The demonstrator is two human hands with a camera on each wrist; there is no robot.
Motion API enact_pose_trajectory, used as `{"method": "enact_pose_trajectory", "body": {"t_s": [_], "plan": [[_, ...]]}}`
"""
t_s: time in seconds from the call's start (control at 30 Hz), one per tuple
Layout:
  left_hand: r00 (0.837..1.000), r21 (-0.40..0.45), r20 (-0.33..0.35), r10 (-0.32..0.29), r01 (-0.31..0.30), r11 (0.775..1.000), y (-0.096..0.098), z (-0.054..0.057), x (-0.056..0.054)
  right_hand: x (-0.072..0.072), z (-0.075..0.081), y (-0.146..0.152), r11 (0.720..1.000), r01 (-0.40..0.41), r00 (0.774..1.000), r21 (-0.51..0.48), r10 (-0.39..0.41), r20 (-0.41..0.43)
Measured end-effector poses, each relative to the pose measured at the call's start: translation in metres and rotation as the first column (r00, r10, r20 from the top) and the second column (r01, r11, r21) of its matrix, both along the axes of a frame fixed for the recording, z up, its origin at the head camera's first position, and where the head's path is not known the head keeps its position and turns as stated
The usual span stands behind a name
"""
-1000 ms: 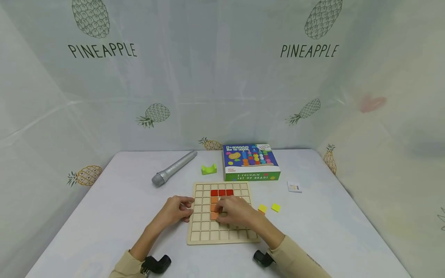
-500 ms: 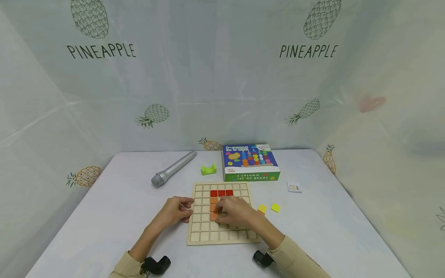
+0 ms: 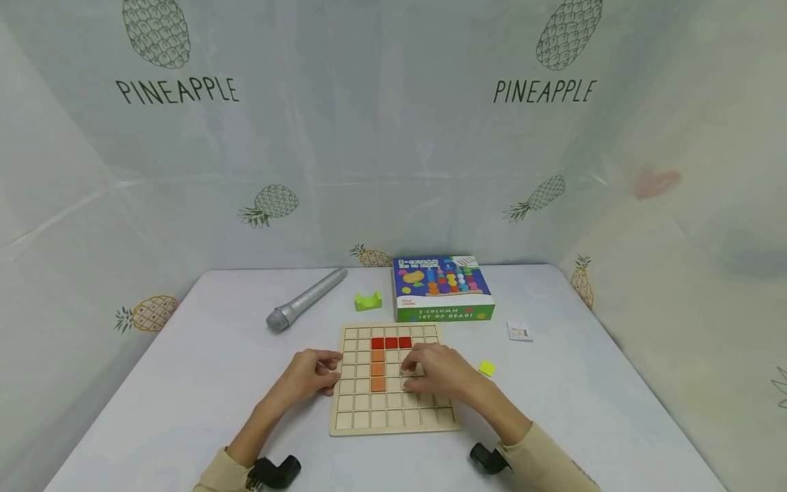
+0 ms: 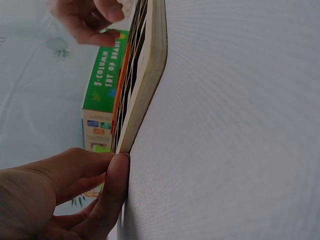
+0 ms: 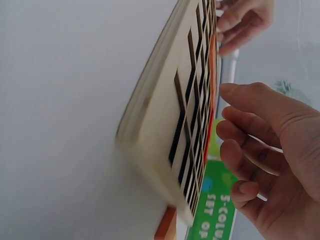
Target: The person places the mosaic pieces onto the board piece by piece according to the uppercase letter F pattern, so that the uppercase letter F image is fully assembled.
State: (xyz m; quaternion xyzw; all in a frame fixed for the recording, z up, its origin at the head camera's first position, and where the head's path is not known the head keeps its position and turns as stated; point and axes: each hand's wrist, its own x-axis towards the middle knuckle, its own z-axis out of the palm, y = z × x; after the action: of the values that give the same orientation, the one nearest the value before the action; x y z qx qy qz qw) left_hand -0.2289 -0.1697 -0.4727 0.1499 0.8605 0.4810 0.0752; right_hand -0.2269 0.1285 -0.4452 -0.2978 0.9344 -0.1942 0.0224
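We log a white table (image 3: 184, 396) with the wooden grid board (image 3: 361, 419) flat on it. Beyond the board's far edge we note the bead box (image 3: 444, 287); beyond its far-left corner, the microphone (image 3: 307, 301). We see the left hand (image 3: 306, 372) pinching the board's left edge, the right hand (image 3: 439, 372) above its right half, fingers loosely bent, thumb apart. Green stand (image 3: 368, 301): past the board's far edge. Card (image 3: 519, 331): right of the board. On the board we count three red tiles (image 3: 391, 343) in a row, three orange tiles (image 3: 378, 370) in a column below the leftmost; one yellow tile (image 3: 487, 369) lies to its right.
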Motion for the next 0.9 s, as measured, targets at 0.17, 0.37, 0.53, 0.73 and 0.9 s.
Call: {"method": "enact_pose_trajectory", "body": {"t_s": [0.17, 0.37, 0.53, 0.73, 0.9], "plan": [[1.0, 0.001, -0.001, -0.008, 0.008, 1.0, 0.0, 0.002, 0.001, 0.003, 0.001, 0.027, 0.999, 0.048, 0.999, -0.006, -0.048, -0.019], [1.0, 0.025, 0.002, -0.013, 0.013, 1.0, 0.0, 0.001, 0.0, 0.008, -0.001, 0.055, 0.992, 0.124, 0.992, 0.0, -0.124, -0.029], [1.0, 0.019, 0.001, -0.012, 0.012, 1.0, 0.0, 0.0, -0.001, 0.012, -0.006, 0.074, 0.99, 0.14, 0.988, 0.008, -0.14, -0.061], [1.0, -0.009, -0.005, -0.001, 0.001, 1.0, 0.0, -0.001, -0.001, 0.015, -0.008, 0.088, 0.993, 0.119, 0.99, 0.009, -0.118, -0.082], [1.0, -0.006, -0.007, -0.003, 0.003, 1.0, 0.001, -0.001, -0.001, 0.016, -0.009, 0.092, 0.993, 0.115, 0.991, 0.011, -0.114, -0.071]]}}
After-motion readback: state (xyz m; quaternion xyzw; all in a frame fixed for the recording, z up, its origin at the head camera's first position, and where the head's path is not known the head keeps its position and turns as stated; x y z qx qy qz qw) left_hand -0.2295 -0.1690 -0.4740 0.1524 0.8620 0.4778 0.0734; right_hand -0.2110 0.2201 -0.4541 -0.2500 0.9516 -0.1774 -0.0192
